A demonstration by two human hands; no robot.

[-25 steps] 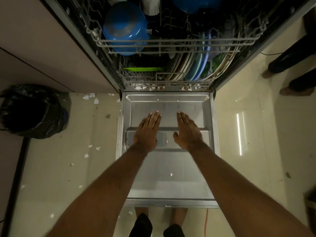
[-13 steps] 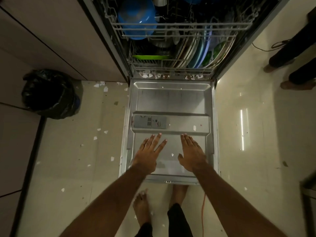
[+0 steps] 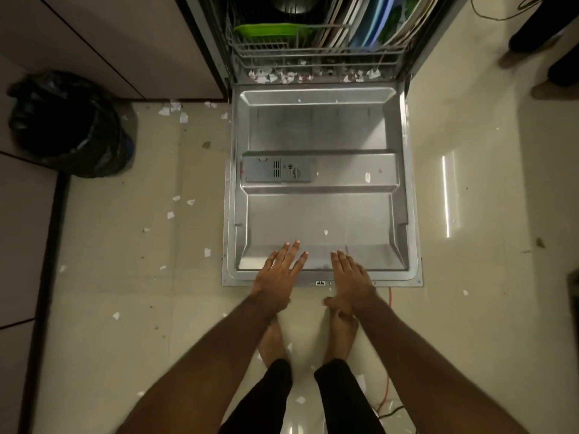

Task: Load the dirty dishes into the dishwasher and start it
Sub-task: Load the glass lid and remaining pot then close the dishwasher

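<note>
The dishwasher door [image 3: 319, 133] lies fully open and flat, its steel inner face up, with a grey detergent dispenser [image 3: 277, 170] on it. Behind it the lower rack [image 3: 263, 48] holds a green plate [image 3: 269, 29] and several upright plates [image 3: 369, 23]. My left hand [image 3: 277, 275] and my right hand [image 3: 349, 278] hover side by side over the door's near edge, palms down and fingers straight, holding nothing.
A black bin bag [image 3: 67, 123] sits on the floor at the left beside the cabinet fronts [image 3: 103, 42]. White paper scraps litter the tiles. My bare feet [image 3: 272, 339] stand just before the door. Another person's legs [image 3: 545, 57] are at the far right. An orange cable [image 3: 387, 389] trails on the floor.
Both hands have drawn back from the middle of the door to its near edge, still flat. The view has tilted down, so the upper rack with the blue bowl has left the frame.
</note>
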